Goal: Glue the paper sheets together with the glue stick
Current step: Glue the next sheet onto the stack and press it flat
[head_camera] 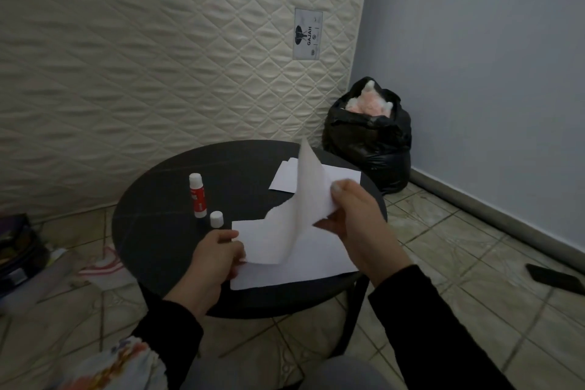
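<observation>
The right hand (354, 212) is pinching a white sheet (304, 199) and curling it up off a bottom sheet (316, 260), which the left hand (218, 256) is pinning at its left edge on the round dark counter (158, 218). An uncapped glue stick (198, 196) is standing beside its cap (217, 219), with more paper (285, 177) lying behind.

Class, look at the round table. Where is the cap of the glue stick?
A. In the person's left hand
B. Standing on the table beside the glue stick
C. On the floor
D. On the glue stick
B: the white cap stands on the dark table, next to the upright glue stick; the left hand and right hand hold only paper.
</observation>
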